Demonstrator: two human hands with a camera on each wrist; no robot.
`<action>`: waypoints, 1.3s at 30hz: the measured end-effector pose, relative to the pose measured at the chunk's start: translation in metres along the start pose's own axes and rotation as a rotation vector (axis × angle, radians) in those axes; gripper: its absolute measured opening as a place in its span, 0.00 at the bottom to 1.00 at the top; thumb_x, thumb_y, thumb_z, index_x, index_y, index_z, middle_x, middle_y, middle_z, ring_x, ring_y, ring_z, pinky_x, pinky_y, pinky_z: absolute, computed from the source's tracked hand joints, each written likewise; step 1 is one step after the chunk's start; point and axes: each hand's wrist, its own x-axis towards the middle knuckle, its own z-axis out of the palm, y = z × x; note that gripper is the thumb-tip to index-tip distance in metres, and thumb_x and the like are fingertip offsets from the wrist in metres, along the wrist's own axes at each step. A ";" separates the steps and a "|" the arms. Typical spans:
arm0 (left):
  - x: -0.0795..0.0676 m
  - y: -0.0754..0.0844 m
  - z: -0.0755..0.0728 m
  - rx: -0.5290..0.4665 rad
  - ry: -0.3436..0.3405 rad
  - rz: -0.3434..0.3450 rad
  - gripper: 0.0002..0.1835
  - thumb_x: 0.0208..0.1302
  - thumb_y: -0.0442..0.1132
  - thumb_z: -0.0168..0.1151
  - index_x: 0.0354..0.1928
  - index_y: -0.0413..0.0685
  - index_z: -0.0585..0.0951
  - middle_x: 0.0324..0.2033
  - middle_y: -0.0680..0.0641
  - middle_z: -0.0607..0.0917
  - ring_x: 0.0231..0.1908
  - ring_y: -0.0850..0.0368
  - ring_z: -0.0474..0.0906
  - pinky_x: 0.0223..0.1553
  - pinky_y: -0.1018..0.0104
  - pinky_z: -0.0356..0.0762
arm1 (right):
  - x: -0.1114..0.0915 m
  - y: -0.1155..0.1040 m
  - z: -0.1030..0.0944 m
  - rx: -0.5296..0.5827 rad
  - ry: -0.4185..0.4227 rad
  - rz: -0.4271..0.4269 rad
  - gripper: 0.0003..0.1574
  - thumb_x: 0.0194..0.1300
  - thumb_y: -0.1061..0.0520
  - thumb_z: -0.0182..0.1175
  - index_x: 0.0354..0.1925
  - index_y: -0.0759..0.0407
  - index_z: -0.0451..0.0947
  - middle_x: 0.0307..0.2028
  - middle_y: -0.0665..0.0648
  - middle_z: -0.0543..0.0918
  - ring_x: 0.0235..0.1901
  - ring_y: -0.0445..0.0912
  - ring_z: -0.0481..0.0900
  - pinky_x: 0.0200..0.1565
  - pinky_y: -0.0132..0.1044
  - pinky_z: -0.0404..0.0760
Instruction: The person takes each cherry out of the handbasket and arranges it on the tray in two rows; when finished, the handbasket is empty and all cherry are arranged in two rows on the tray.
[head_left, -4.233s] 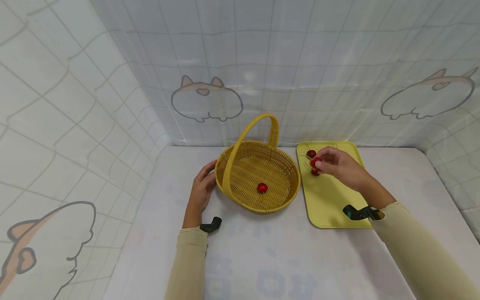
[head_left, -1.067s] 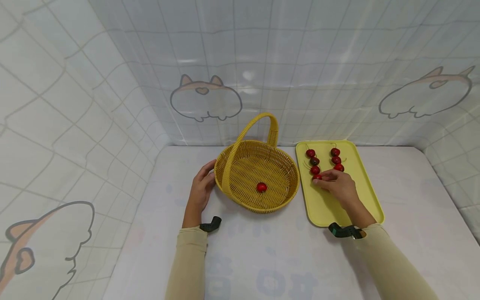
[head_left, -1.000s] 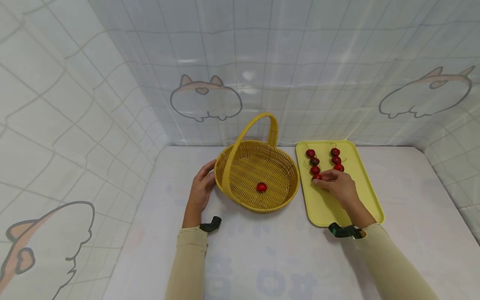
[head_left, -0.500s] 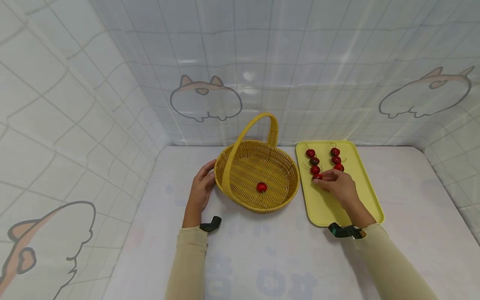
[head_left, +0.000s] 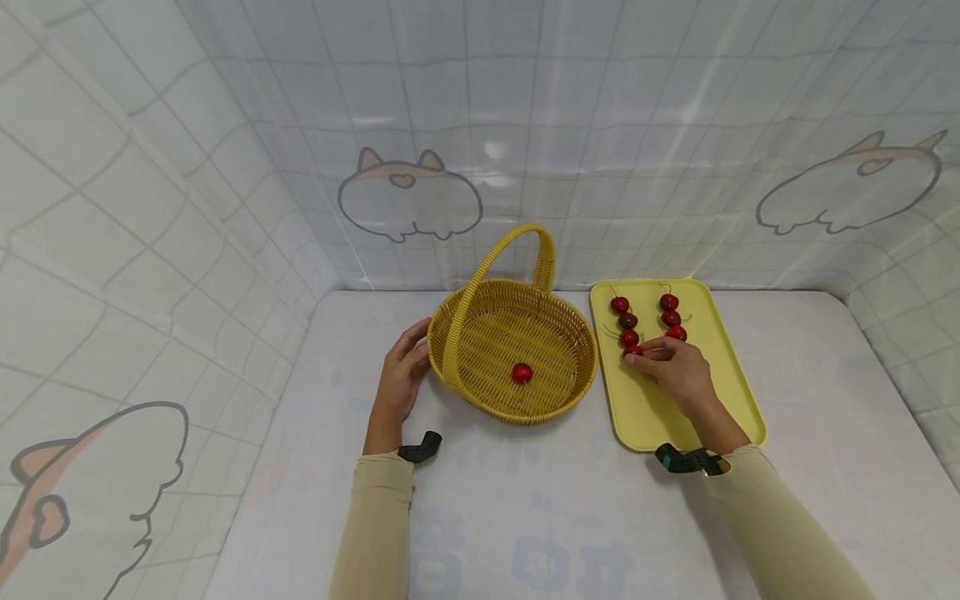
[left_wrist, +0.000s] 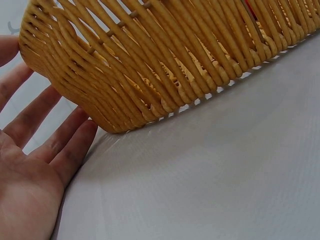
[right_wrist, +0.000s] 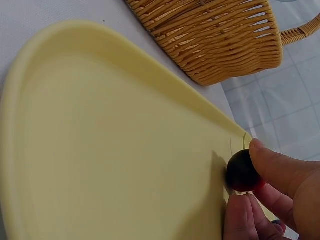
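My left hand point(head_left: 402, 379) rests its extended fingertips against the left side of a yellow woven basket point(head_left: 480, 400); the left wrist view shows these fingers point(left_wrist: 42, 112) nearly straight on the wicker wall. One red cherry point(head_left: 522, 372) lies inside the basket. My right hand point(head_left: 678, 372) is low over the yellow tray point(head_left: 652, 421), pinching a cherry point(right_wrist: 242, 171) between thumb and fingers. That cherry sits at the near end of a row of dark red cherries point(head_left: 628, 321) along the tray's left side. A second row point(head_left: 671, 318) stands to its right, its near end by my knuckles.
The basket's tall arched handle point(head_left: 487, 271) rises above its rim. Basket and tray stand side by side on a white covered table point(head_left: 487, 500), close to a grid-patterned curtain point(head_left: 592, 150) at the back and left.
Since the oldest frame, my right hand has brought a cherry down and nearer, to the end of the left row. Over the last second it holds still there. My left hand stays at the basket.
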 end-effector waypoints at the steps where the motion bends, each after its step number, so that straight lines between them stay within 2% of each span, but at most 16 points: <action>1: 0.000 0.000 0.000 -0.003 0.000 0.001 0.25 0.75 0.40 0.56 0.71 0.49 0.73 0.69 0.47 0.72 0.66 0.53 0.72 0.61 0.67 0.76 | 0.000 0.000 0.000 -0.001 -0.001 0.001 0.34 0.63 0.37 0.70 0.57 0.60 0.80 0.49 0.61 0.85 0.39 0.44 0.85 0.38 0.26 0.80; 11: 0.003 -0.002 -0.002 -0.004 -0.013 0.014 0.26 0.76 0.40 0.56 0.73 0.46 0.70 0.69 0.46 0.71 0.64 0.57 0.75 0.60 0.67 0.75 | -0.002 -0.004 -0.001 0.032 -0.004 0.030 0.38 0.61 0.36 0.71 0.57 0.60 0.80 0.47 0.60 0.85 0.37 0.40 0.84 0.37 0.27 0.80; 17: 0.002 -0.001 -0.002 -0.013 -0.004 0.002 0.26 0.76 0.41 0.57 0.73 0.46 0.71 0.70 0.46 0.71 0.64 0.57 0.74 0.60 0.67 0.75 | -0.003 -0.003 -0.001 0.061 -0.021 0.051 0.40 0.62 0.34 0.70 0.59 0.61 0.78 0.51 0.62 0.83 0.41 0.43 0.86 0.40 0.25 0.81; 24: 0.002 -0.001 -0.001 -0.006 -0.005 -0.003 0.26 0.76 0.40 0.56 0.73 0.46 0.71 0.70 0.45 0.71 0.65 0.56 0.73 0.61 0.66 0.75 | -0.011 -0.003 -0.002 0.051 0.045 0.068 0.48 0.59 0.28 0.68 0.63 0.60 0.74 0.54 0.66 0.83 0.41 0.46 0.89 0.38 0.25 0.80; 29: 0.001 0.000 0.000 -0.007 -0.012 -0.002 0.26 0.76 0.39 0.55 0.73 0.45 0.70 0.70 0.45 0.71 0.65 0.56 0.73 0.61 0.67 0.75 | -0.012 -0.004 -0.007 0.042 0.109 0.005 0.44 0.61 0.30 0.68 0.60 0.60 0.77 0.46 0.63 0.86 0.34 0.42 0.88 0.35 0.29 0.82; 33: 0.001 0.000 0.000 -0.017 -0.012 -0.003 0.26 0.76 0.39 0.55 0.73 0.45 0.70 0.70 0.46 0.71 0.65 0.56 0.73 0.61 0.67 0.75 | -0.011 -0.011 -0.011 0.041 0.104 -0.067 0.42 0.62 0.30 0.67 0.59 0.60 0.78 0.39 0.59 0.84 0.34 0.44 0.89 0.35 0.35 0.84; 39: 0.001 -0.001 -0.001 -0.021 -0.017 0.001 0.26 0.77 0.39 0.55 0.73 0.44 0.70 0.70 0.45 0.70 0.64 0.56 0.73 0.60 0.68 0.75 | -0.012 -0.037 -0.013 0.064 0.047 -0.154 0.40 0.62 0.32 0.68 0.59 0.59 0.78 0.43 0.61 0.86 0.40 0.55 0.89 0.40 0.44 0.85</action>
